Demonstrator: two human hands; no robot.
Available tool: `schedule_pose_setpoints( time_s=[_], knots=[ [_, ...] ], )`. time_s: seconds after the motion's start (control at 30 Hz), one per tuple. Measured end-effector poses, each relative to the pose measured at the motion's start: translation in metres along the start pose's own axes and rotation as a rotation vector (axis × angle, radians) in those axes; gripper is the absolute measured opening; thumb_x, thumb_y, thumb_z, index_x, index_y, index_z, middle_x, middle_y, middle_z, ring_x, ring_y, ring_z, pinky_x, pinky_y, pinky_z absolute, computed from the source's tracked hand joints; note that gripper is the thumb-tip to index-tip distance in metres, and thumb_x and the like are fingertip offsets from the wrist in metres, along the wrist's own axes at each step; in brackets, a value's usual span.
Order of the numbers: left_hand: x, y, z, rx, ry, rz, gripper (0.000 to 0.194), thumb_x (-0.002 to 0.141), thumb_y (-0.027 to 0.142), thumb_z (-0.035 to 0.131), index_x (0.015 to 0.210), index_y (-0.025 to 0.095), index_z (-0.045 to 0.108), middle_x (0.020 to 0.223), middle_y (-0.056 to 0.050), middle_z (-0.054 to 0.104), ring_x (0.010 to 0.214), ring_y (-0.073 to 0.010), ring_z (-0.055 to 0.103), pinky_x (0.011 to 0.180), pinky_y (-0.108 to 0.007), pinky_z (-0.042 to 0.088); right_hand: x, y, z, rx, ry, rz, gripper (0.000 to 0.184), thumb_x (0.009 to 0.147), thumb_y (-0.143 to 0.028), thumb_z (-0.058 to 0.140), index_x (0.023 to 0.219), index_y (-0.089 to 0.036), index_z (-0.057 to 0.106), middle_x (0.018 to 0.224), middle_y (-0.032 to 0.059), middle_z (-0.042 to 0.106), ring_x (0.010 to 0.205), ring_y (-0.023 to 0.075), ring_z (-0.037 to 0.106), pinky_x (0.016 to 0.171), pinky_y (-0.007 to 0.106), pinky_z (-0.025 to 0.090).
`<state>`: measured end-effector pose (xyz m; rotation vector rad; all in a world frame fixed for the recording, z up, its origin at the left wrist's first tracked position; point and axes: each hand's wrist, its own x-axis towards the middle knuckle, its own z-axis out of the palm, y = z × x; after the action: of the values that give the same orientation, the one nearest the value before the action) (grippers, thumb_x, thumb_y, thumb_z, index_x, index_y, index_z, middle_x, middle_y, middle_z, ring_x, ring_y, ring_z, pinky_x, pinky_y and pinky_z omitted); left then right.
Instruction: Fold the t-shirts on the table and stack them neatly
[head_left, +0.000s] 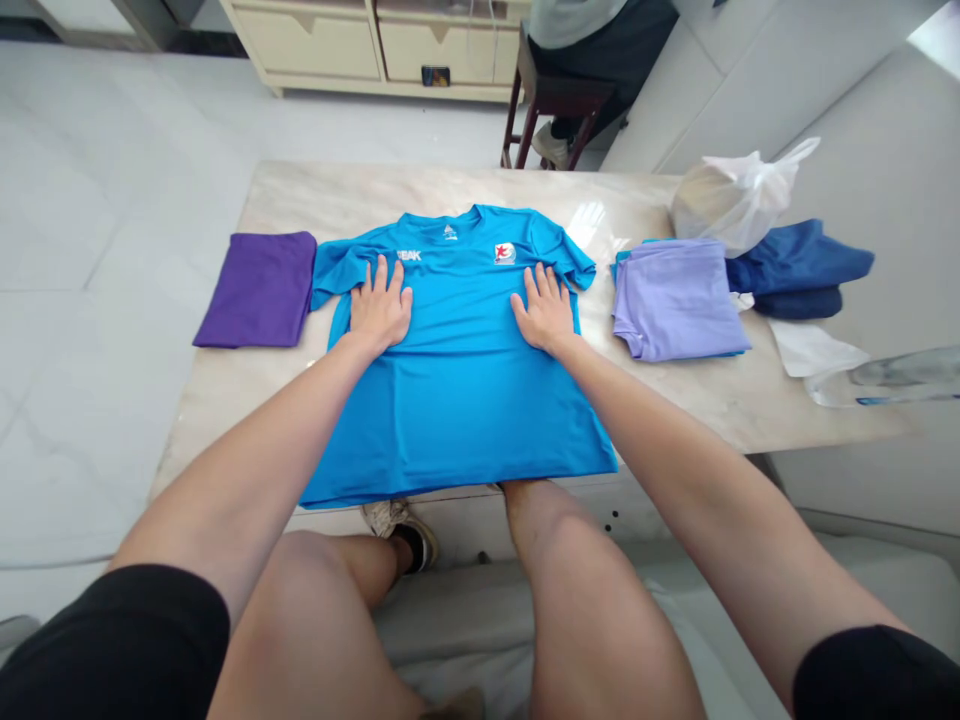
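Note:
A bright blue T-shirt [461, 380] lies spread flat, front up, on a pale marble table [300, 200], its hem hanging slightly over the near edge. My left hand [381, 305] rests flat on the shirt's left chest, fingers stretched out. My right hand [546, 308] lies flat on the right chest in the same way, fingers apart. Neither hand holds anything. Both sleeves are spread out to the sides.
A folded purple garment [259, 290] lies left of the shirt. To its right sit a folded lilac garment [679, 300], dark blue clothes [802, 268] and a white plastic bag [739, 195]. A seated person [592, 40] on a stool is beyond the table.

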<state>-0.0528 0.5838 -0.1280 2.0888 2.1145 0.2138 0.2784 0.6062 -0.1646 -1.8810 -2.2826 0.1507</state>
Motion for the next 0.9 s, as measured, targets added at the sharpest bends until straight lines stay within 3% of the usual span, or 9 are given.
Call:
schedule_pose_setpoints(
  time_s=[0.1,0.2,0.3,0.4,0.47,0.7,0.8,0.9],
  knots=[
    [-0.025,0.017,-0.008,0.025,0.014,0.049,0.072,0.114,0.044,0.026,0.179,0.012,0.032,0.190,-0.015,0.021,0.175,-0.0413,0.016,0.138,-0.068,0.021,-0.031,-0.009,-0.019,-0.032,0.002,-0.072,0.071,0.119,-0.044,0.027,0.179,-0.007,0.033,0.188,0.0194,0.021,0.175,0.0384,0.015,0.140,0.066,0.006],
    [-0.076,0.032,-0.015,0.044,0.056,0.147,0.075,0.113,0.041,0.031,0.178,0.004,0.030,0.188,-0.020,0.024,0.176,-0.0381,0.015,0.142,-0.064,0.009,-0.097,-0.019,-0.037,-0.048,-0.039,-0.189,0.068,0.119,-0.041,0.028,0.177,-0.008,0.039,0.188,0.0177,0.024,0.176,0.0345,0.016,0.142,0.058,0.010],
    [-0.137,0.031,-0.019,0.063,0.025,0.204,0.070,0.114,0.038,0.028,0.177,0.007,0.037,0.184,-0.019,0.035,0.173,-0.0335,0.028,0.142,-0.054,0.021,-0.174,-0.015,-0.042,-0.038,-0.075,-0.145,0.070,0.119,-0.045,0.031,0.178,-0.007,0.035,0.188,0.0178,0.024,0.175,0.0326,0.021,0.141,0.053,0.020],
    [-0.189,0.018,-0.024,0.122,0.008,0.139,0.068,0.115,0.036,0.031,0.174,0.005,0.041,0.180,-0.025,0.041,0.169,-0.0380,0.036,0.138,-0.052,0.030,-0.236,-0.001,-0.043,-0.053,-0.059,-0.104,0.070,0.119,-0.042,0.030,0.177,-0.004,0.034,0.187,0.0204,0.024,0.175,0.0331,0.022,0.141,0.053,0.022],
    [-0.216,0.011,-0.027,0.160,-0.011,0.080,0.070,0.114,0.035,0.033,0.173,-0.002,0.039,0.179,-0.030,0.039,0.169,-0.0410,0.036,0.137,-0.052,0.032,-0.263,0.007,-0.046,-0.066,-0.063,-0.118,0.070,0.118,-0.040,0.029,0.176,-0.001,0.036,0.186,0.0223,0.026,0.175,0.0340,0.023,0.140,0.053,0.025],
    [-0.271,0.014,-0.041,0.290,-0.170,-0.002,0.077,0.114,0.040,0.039,0.167,-0.015,0.039,0.175,-0.038,0.038,0.167,-0.0466,0.039,0.135,-0.051,0.034,-0.292,-0.003,-0.074,-0.124,-0.179,-0.075,0.069,0.114,-0.035,0.037,0.171,0.004,0.044,0.180,0.0272,0.036,0.169,0.0368,0.038,0.138,0.050,0.033],
    [-0.286,0.017,-0.049,0.281,-0.215,0.006,0.073,0.113,0.038,0.038,0.166,-0.013,0.044,0.174,-0.037,0.041,0.165,-0.0458,0.042,0.133,-0.052,0.039,-0.296,-0.015,-0.092,-0.162,-0.235,-0.066,0.064,0.111,-0.029,0.041,0.167,0.003,0.050,0.175,0.0273,0.045,0.166,0.0360,0.043,0.135,0.047,0.037],
    [-0.293,0.012,-0.061,0.258,-0.258,-0.002,0.062,0.112,0.035,0.038,0.154,-0.004,0.063,0.161,-0.036,0.059,0.149,-0.0440,0.062,0.119,-0.052,0.054,-0.297,-0.027,-0.113,-0.194,-0.308,-0.038,0.053,0.110,-0.032,0.048,0.149,-0.003,0.070,0.157,0.0292,0.065,0.146,0.0398,0.065,0.120,0.048,0.052]
  ],
)
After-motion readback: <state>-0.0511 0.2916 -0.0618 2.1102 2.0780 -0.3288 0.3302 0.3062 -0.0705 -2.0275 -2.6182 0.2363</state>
